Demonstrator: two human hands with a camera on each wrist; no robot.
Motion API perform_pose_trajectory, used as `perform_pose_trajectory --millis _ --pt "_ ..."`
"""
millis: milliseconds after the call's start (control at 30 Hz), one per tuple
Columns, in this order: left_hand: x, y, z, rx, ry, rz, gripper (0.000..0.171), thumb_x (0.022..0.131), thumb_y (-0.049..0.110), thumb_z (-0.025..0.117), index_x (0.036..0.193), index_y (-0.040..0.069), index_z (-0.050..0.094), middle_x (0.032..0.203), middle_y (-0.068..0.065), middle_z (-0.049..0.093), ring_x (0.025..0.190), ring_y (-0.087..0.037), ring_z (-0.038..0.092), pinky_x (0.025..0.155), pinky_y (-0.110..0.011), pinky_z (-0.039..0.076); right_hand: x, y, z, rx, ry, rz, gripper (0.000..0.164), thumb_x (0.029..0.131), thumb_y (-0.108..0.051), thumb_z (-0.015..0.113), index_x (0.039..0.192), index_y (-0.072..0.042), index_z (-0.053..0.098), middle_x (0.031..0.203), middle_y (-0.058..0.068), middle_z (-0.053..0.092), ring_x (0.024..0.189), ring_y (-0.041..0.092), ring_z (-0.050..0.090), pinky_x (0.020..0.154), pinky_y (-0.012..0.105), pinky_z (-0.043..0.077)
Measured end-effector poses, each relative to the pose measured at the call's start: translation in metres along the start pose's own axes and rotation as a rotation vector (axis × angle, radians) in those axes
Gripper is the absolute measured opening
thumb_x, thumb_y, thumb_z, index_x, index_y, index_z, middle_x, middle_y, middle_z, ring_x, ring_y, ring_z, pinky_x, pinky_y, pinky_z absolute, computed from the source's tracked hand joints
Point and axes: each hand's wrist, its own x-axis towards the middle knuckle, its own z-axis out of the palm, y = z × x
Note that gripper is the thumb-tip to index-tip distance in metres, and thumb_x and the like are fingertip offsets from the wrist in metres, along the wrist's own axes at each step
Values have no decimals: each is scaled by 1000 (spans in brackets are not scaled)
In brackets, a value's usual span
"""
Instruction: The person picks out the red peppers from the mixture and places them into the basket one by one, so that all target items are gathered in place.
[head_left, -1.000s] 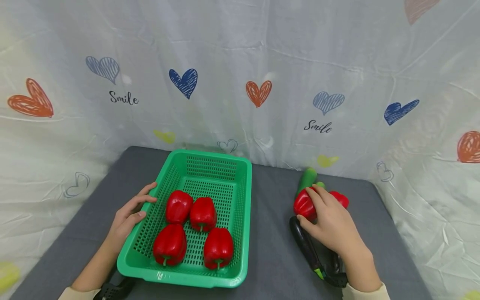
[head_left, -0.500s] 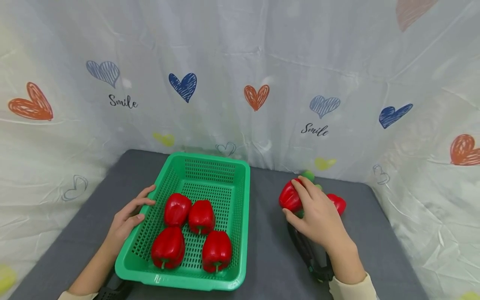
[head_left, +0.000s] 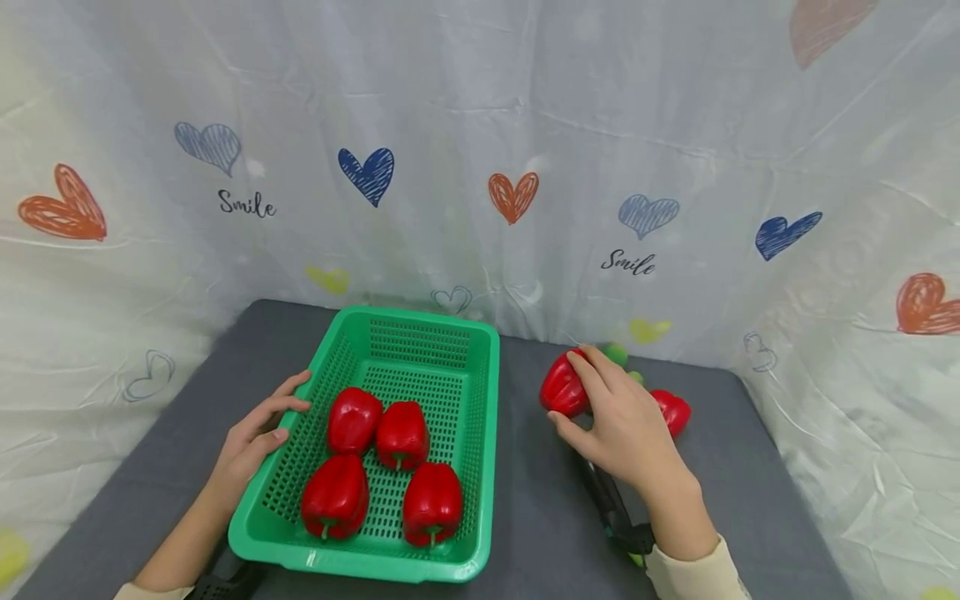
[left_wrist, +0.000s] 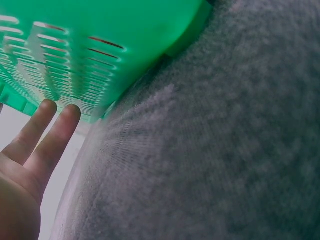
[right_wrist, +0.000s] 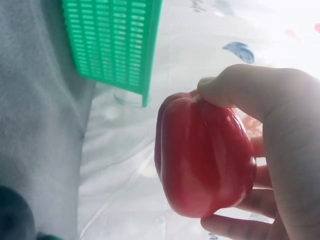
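Note:
My right hand (head_left: 626, 425) grips a red bell pepper (head_left: 564, 386) to the right of the basket. In the right wrist view, thumb and fingers curl around that bell pepper (right_wrist: 205, 155), which is held off the table. My left hand (head_left: 251, 433) rests against the left side of the green basket (head_left: 493, 433), its fingers fairly straight. Two of those fingers touch the slotted wall in the left wrist view, where the left hand (left_wrist: 30, 170) shows only in part. Several red bell peppers (head_left: 335, 497) lie inside the basket.
Another red bell pepper (head_left: 672, 412) lies behind the right hand. Partly hidden under the right arm is a dark eggplant (head_left: 600, 492). Green vegetables (head_left: 617, 354) sit near the back edge of the grey table (head_left: 525, 533). A curtain printed with hearts (head_left: 442, 100) hangs behind.
My right hand has lifted the bell pepper from among the vegetables and moved it left, toward the basket. The left hand stays at the basket's side.

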Motion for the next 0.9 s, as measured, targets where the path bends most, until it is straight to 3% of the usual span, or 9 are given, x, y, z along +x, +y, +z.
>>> perform_pose_trajectory --millis 133,433,700,900 --pt "-3 0 -1 7 9 -46 35 102 -17 36 130 -20 57 173 -16 40 161 -17 32 118 -23 30 5 -5 4 16 6 -28 83 84 -41 89 151 -2 60 153 20 60 130 39 65 95 57 61" --pt "-3 -3 0 -14 -12 5 38 101 -18 36 133 -19 57 173 -22 38 162 -20 31 118 -23 31 13 -13 10 24 15 -58 82 86 -44 88 150 -2 61 152 19 60 131 39 65 97 57 60" --pt "-3 -4 1 -18 -9 -12 38 102 -17 36 133 -18 57 173 -21 38 162 -20 31 118 -23 31 18 -16 18 36 23 -58 82 85 -43 88 151 -2 60 152 20 60 131 38 66 101 55 59" --pt "-3 2 0 -7 -1 -67 34 104 -14 37 132 -20 55 174 -18 37 162 -18 30 119 -23 30 28 -18 19 45 18 -55 82 87 -44 86 152 -3 59 153 19 60 133 37 64 103 55 58"
